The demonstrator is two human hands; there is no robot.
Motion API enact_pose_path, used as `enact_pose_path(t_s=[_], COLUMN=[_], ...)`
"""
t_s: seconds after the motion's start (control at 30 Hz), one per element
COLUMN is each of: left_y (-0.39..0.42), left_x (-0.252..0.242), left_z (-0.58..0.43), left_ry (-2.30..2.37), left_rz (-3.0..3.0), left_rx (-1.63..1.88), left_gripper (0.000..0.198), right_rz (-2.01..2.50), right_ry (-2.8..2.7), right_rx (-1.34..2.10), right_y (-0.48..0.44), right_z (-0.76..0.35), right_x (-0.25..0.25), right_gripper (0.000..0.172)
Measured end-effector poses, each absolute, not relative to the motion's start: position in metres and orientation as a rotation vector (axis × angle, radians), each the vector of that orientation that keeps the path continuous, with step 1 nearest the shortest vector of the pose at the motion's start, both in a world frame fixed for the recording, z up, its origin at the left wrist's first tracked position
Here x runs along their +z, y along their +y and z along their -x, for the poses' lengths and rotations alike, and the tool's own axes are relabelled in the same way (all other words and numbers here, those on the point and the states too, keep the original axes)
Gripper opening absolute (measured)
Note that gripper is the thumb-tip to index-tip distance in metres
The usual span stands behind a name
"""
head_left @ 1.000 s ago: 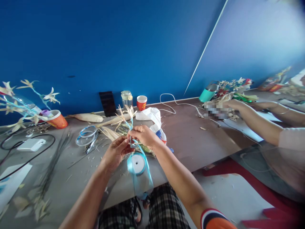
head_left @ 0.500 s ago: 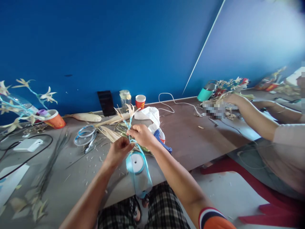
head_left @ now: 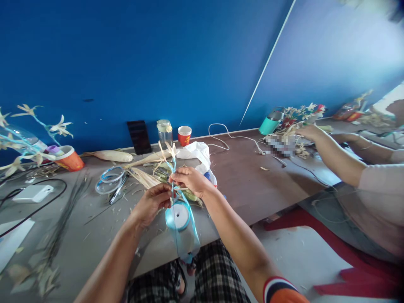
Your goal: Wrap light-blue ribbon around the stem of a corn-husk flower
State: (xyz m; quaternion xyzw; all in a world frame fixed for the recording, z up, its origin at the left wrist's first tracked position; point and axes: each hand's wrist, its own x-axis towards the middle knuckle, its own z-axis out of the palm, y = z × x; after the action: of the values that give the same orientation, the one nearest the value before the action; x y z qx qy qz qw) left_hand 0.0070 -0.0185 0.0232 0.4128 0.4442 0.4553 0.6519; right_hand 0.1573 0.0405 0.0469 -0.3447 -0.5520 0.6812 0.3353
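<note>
My left hand (head_left: 155, 201) and my right hand (head_left: 189, 181) meet over the table, both closed on the stem of a corn-husk flower (head_left: 168, 155) wrapped in light blue ribbon. The right fingers pinch the stem just below the pale petals; the left fingers grip it slightly lower. From the hands a strip of light blue ribbon (head_left: 193, 223) hangs down past the table edge, and a thin dark wire also runs down. Directly under my hands lies a ribbon spool (head_left: 181, 215) with a white core. Corn husks (head_left: 143, 177) lie behind my left hand.
An orange cup (head_left: 71, 159) with finished husk flowers stands at left, near a white charger (head_left: 33, 193) and loose wires (head_left: 65, 219). Tape rolls (head_left: 109, 185), a phone (head_left: 139, 136), a jar (head_left: 164, 131) and a red cup (head_left: 184, 136) sit behind. Another person's arm (head_left: 341, 155) works at right.
My left fingers have opened out a little and shifted along the stem. My right hand keeps its pinch near the petals. The whole view has moved slightly.
</note>
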Motion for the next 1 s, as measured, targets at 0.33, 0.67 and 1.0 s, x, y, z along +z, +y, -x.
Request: enact_pose_path(t_s=[0.33, 0.67, 1.0], left_y=[-0.019, -0.015, -0.015], left_x=[0.024, 0.019, 0.019], left_z=[-0.01, -0.002, 0.002], left_ry=[0.864, 0.837, 0.72], left_rz=[-0.848, -0.654, -0.631], left_rx=[1.137, 1.155, 1.114], left_gripper=[0.018, 0.015, 0.013], right_rz=[0.791, 0.71, 0.578], right_ry=[-1.331, -1.354, -1.233], right_rx=[1.877, 1.939, 2.086], right_y=[0.039, 0.035, 0.033], right_z=[-0.159, -0.15, -0.148], right_x=[0.047, 0.043, 0.043], right_gripper=[0.028, 0.029, 0.03])
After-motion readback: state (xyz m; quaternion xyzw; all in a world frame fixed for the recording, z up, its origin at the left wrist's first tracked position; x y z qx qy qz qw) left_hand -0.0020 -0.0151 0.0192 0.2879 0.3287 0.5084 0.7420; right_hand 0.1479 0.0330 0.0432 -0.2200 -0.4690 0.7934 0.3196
